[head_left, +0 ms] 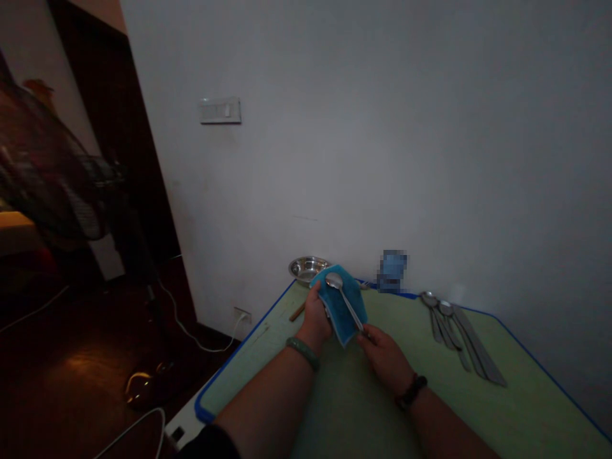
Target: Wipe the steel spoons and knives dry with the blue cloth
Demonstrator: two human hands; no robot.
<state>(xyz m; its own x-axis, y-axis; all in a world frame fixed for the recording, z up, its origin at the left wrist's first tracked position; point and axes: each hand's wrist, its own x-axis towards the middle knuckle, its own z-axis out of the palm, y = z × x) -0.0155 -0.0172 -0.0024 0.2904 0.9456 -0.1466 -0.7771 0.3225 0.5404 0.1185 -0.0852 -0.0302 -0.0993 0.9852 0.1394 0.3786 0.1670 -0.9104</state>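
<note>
My left hand is closed around a blue cloth, which spreads up over the fingers. Across the cloth lies a metal spoon, bowl up and to the left. The end of its handle is pinched between the fingers of my right hand. Behind the cloth stands a shiny steel bowl, partly covered by it. A brown stick-like piece lies to the left of my left hand, its other end hidden. The tines of a fork show past the cloth's right edge.
Several spoons and knives lie grouped on the right of the green, blue-edged table. A pixelated blue object stands against the wall. At left are a standing fan and a white cable plugged into a low socket.
</note>
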